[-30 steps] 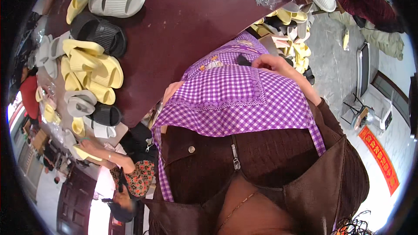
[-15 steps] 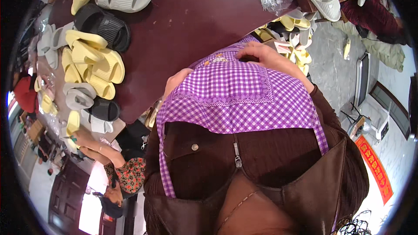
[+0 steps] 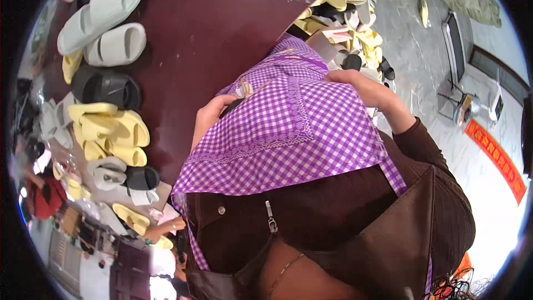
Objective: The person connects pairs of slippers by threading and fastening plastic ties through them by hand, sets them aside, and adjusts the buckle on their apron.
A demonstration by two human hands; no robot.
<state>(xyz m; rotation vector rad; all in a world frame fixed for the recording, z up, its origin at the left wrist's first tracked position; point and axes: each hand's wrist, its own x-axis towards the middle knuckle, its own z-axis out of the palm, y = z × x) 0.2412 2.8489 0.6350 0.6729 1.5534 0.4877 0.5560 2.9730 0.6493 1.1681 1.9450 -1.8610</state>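
A purple-and-white checked apron [image 3: 266, 133] hangs over my front, its lower part bunched close to the table edge. Along its left border my left hand [image 3: 212, 115] has its fingers bent over the cloth, with a small dark patch beside the fingertips that I cannot make out. On the other side my right hand [image 3: 366, 90] grips the apron's edge, fingers partly hidden by the fabric. Neither hand touches a slipper.
On the dark red table [image 3: 211, 28] lie grey slippers [image 3: 105, 14], a black slipper [image 3: 108, 89] and stacked yellow slippers [image 3: 114, 128]. More slippers [image 3: 369, 39] are heaped past the table's right edge. At lower left, another person's hand [image 3: 166, 229] is by yellow slippers.
My view has turned, shifting the table and slippers leftward. My right hand has moved from the apron's middle to its right edge; more of my left hand shows now.
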